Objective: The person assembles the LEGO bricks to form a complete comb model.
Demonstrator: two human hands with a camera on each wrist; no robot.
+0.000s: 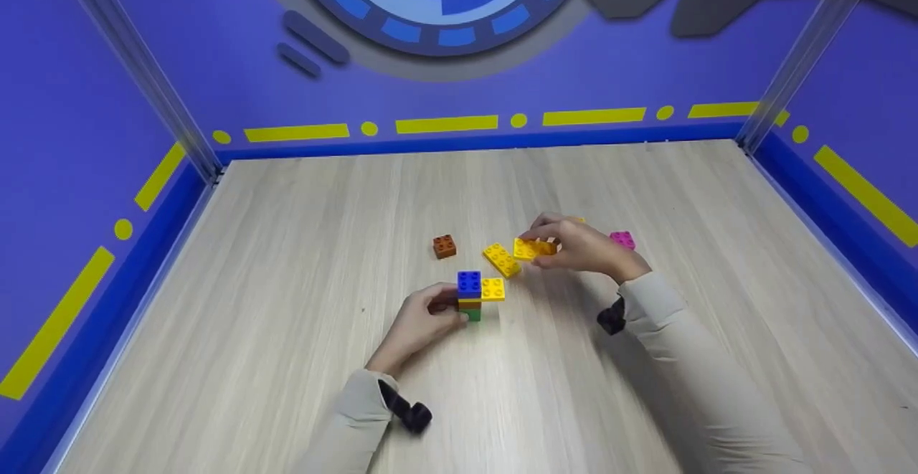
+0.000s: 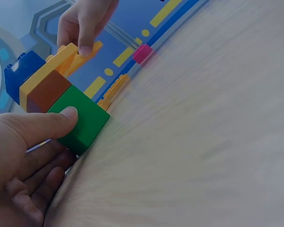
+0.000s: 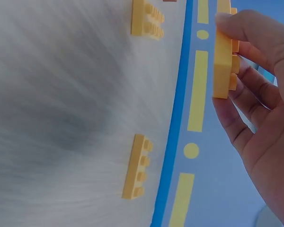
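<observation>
Yellow plastic brick (image 1: 526, 249): pinched between thumb and fingers of the right hand (image 1: 582, 246), partly closed; the brick appears raised off the tabletop (image 1: 287, 280). Position: far and right of the brick stack (image 1: 470, 295).

Stack order, bottom to top: green base brick (image 2: 87, 116), brown middle brick (image 2: 49, 90), yellow cross brick (image 1: 493, 289) overhanging to the right, blue top brick (image 1: 470, 282) on its left part. The left hand (image 1: 427, 315) grips the stack from the left, thumb against the green base brick; the exact contact of the index finger cannot be told.

Step in hand, as judged: supplying a further brick while the stack is braced. The next move would call for bringing the held brick near and left, aligning its underside with exposed studs, then pressing down evenly. Support the overhang, which may tip under load.

Containers: none visible. Loose parts rest directly on the tabletop: a loose yellow brick (image 1: 501, 260) between stack and right hand, a loose brown brick (image 1: 445, 246) far of the stack, a far yellow brick (image 1: 578, 221) partly hidden behind the right hand, and a pink brick (image 1: 622, 240) to the right.
</observation>
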